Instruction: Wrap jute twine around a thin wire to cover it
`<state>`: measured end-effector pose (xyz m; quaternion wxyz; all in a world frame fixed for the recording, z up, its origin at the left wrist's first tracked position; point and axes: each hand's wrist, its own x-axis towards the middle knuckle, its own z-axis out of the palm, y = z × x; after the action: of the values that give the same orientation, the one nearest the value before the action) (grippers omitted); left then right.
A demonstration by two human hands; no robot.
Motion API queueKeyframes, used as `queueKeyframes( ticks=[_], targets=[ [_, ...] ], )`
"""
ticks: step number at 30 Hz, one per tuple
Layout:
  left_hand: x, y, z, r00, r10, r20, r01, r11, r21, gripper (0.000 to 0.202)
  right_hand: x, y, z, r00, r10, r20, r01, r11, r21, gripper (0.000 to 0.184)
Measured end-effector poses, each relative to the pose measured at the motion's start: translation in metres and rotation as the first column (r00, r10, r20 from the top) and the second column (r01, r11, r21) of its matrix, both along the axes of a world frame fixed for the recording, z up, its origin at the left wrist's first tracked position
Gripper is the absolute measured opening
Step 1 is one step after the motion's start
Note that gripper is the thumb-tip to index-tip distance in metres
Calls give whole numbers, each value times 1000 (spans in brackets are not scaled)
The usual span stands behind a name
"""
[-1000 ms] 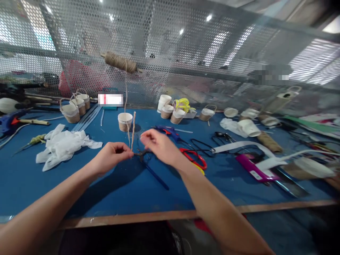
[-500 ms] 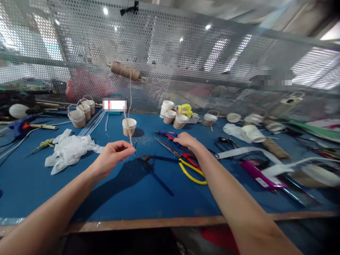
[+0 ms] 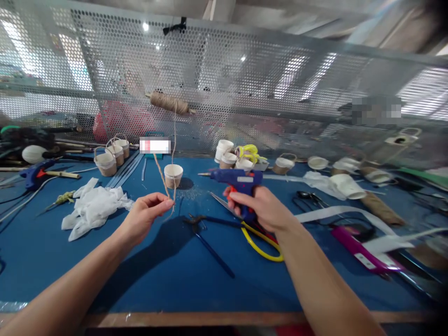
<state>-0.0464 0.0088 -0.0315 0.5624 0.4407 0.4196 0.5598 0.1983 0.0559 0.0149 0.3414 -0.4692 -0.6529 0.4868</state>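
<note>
Between thumb and fingertips, my left hand (image 3: 149,212) pinches a length of brown twine (image 3: 162,175) whose short end sticks up and leans left. A thinner strand runs from there up to a twine spool (image 3: 170,102) on the mesh. My right hand (image 3: 266,207) is wrapped around the handle of a blue glue gun (image 3: 234,177), held above the table with its nozzle pointing left. Just beyond my left hand stands a small white-and-brown cup (image 3: 173,176). Under the glue gun lie scissors (image 3: 262,249) with yellow and red handles, beside blue-handled pliers (image 3: 213,254).
Crumpled white material (image 3: 98,207) lies at left, near another blue glue gun (image 3: 37,173). Several handled cups (image 3: 106,164) stand along the back. At right are a purple tool (image 3: 364,249), white strips and a brown roll (image 3: 383,207). A perforated metal screen (image 3: 224,98) rises behind.
My right hand has lifted the glue gun off the table and now grips it by its handle. My left hand still pinches the twine, whose short end leans further left.
</note>
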Motion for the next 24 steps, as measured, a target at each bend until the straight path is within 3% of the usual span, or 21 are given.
queueKeyframes(
  ticks=[2,5,17,24],
  targets=[
    [-1,1,-1,999,36,22,-36,999,-14,16,-10,-17,-3,994,108,14,-109,993,48,20],
    [-1,3,-2,996,86,23,-85,996,-31,16,-21,-34,-13,986,151,77,-157,984,82,21],
    [0,2,-2,998,69,-12,-69,998,4,13,-30,-47,-20,961,42,274,-130,942,309,15],
    [0,1,-1,998,50,-28,-51,999,-15,13,-30,-48,-19,956,20,293,-121,936,330,17]
  ],
)
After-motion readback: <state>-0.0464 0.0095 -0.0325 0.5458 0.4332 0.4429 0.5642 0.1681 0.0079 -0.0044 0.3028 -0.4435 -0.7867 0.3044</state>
